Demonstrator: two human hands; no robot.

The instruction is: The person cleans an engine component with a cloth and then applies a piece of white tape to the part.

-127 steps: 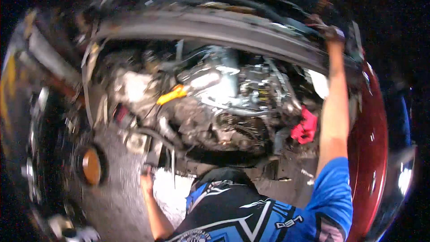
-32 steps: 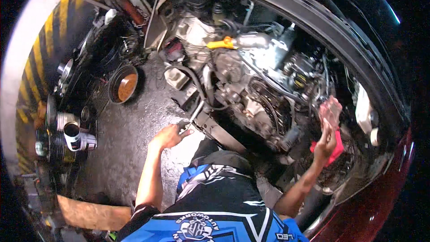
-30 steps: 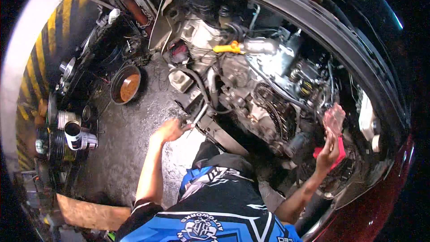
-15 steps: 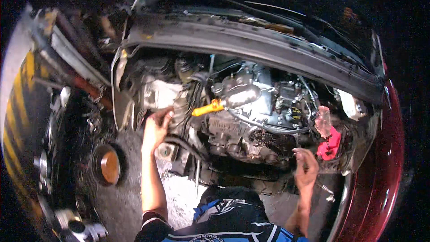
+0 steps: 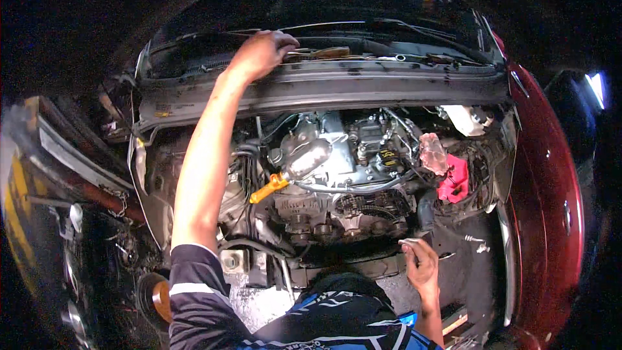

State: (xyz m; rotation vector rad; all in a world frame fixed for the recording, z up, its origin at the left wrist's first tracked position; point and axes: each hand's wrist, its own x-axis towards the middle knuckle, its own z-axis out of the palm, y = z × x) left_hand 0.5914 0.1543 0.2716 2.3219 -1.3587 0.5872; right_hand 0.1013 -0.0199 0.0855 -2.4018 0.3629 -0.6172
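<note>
My left hand [image 5: 262,53] is stretched over the ledge below the windshield, its fingers bent loosely and nothing visible in them. Just right of its fingertips lie a brownish flat piece [image 5: 332,52] and a ring-ended metal tool [image 5: 400,58]. My right hand [image 5: 422,268] is closed in a pinch in front of the engine, with a small pale bit at its fingertips that is too small to name. Between the hands is the exposed engine [image 5: 343,155], its timing chain [image 5: 372,206] showing at the front. A lit work lamp with a yellow handle [image 5: 271,186] lies across the engine.
A pinkish clear container [image 5: 433,154] and a bright pink-red piece [image 5: 453,180] sit at the engine bay's right. The red fender [image 5: 541,207] borders that side. At lower left is a round pan [image 5: 155,298], partly behind my left sleeve. A hose [image 5: 253,244] curves at the front.
My left hand has moved from the left of the engine bay up to the ledge under the windshield. My right hand stays low at the right, still pinched. The view has shifted.
</note>
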